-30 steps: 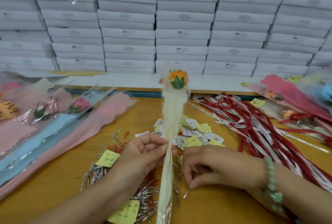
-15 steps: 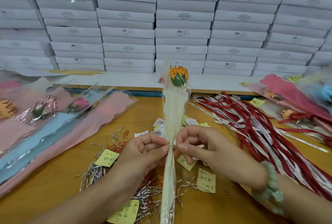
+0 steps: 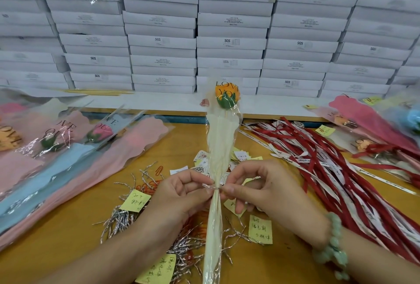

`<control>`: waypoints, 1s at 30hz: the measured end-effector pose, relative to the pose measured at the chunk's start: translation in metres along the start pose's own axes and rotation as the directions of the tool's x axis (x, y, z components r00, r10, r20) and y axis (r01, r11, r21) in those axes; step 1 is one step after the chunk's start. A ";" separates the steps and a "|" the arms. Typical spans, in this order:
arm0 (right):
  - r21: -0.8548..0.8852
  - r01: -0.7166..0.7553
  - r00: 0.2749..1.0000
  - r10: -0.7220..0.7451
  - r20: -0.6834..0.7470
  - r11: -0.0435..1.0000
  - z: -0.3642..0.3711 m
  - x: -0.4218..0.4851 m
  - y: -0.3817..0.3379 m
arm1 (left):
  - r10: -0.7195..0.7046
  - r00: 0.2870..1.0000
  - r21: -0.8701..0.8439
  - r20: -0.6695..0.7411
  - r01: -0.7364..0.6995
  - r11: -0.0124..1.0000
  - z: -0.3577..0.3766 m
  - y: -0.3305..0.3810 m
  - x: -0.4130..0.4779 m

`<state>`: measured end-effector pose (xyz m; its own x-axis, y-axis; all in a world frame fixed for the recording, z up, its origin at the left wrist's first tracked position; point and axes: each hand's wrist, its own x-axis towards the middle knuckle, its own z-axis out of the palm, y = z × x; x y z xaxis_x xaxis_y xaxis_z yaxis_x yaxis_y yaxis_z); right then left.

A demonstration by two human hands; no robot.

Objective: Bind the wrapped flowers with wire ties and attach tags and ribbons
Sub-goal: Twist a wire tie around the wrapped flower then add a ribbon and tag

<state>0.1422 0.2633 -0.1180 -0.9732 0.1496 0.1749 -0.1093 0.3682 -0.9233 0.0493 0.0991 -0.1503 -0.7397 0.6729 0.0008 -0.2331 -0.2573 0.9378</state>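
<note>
**Tie looped on, twist to finish; tag and ribbon to follow**

Pinches the wire tie [image 3: 213, 187] at the sleeve's narrow waist: left fingertips [image 3: 204, 192] curled tight on one end, right fingertips [image 3: 228, 189] closed on the other, tail poking out past the knuckles. Holds the wrapped flower [image 3: 221, 147] between left hand [image 3: 181, 195] and right hand [image 3: 263, 190], over the middle of the table [image 3: 68, 249] by its near edge, orange bud toward the far edge. Looks looped but not yet twisted shut; carries no tag, no ribbon. Around the hands, spare ties [image 3: 122, 220]; just beyond, tags [image 3: 202, 165]; toward the right edge, ribbons [image 3: 329, 163]; along the left edge, other wrapped flowers [image 3: 68, 151].
</note>
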 end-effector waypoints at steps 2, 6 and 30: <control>0.049 -0.020 0.999 0.021 -0.025 0.999 0.004 0.001 0.001 | 0.003 1.000 0.003 0.011 -0.003 1.000 0.000 0.001 -0.001; 0.108 -0.065 0.997 0.068 -0.024 0.992 0.005 0.003 0.003 | 0.024 1.000 0.020 0.014 -0.024 1.000 0.003 0.001 -0.002; 0.169 -0.179 0.984 0.171 0.057 0.969 0.005 0.000 0.005 | 0.022 1.000 0.279 0.004 -0.022 0.960 0.007 0.011 -0.010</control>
<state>0.1402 0.2605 -0.1249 -0.9875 0.1577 -0.0060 0.0340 0.1754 -0.9839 0.0585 0.0948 -0.1376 -0.7423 0.6697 0.0226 -0.0313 -0.0683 0.9972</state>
